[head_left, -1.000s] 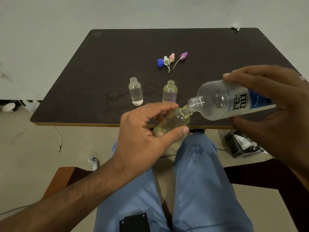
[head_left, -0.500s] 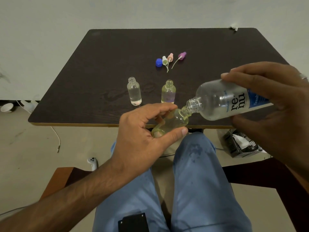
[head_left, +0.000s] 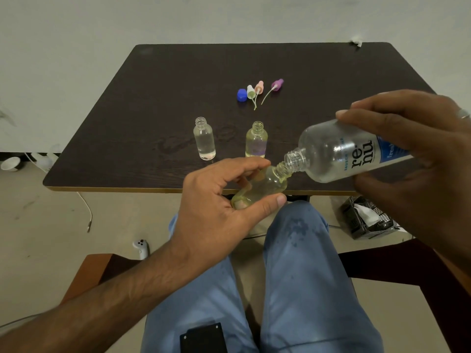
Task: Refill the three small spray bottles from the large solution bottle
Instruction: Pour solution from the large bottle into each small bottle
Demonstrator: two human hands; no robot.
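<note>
Nearest the viewer, above the lap, the left hand [head_left: 216, 207] holds a small yellowish spray bottle [head_left: 260, 188] tilted, thumb below and fingers [head_left: 244, 168] curled over its far side, neck pointing up and to the right. The right hand [head_left: 418, 159] grips the large solution bottle [head_left: 344, 151] close to horizontal, fingers wrapped over its labelled body and thumb beneath, its uncapped mouth meeting the small bottle's neck. Both are held off the counter [head_left: 153, 103], just in front of its near edge. No stream can be made out between the two mouths, and the level in the held bottle cannot be read with confidence (dark spots on the right trouser leg suggest some spillage). Farther out, two more small bottles stand upright and open on the counter: a clear one [head_left: 204, 138] to the left and a yellowish one [head_left: 256, 140] just beyond the left hand. Both appear to carry liquid, though how full they are is uncertain. Beyond them lie a blue cap [head_left: 241, 95] and three spray heads [head_left: 258, 89] with dip tubes, close together. Assessment: pouring into the held bottle is in hand; whether the other two have been filled cannot be confirmed. All three spray heads and the blue cap remain to be refitted.
</note>
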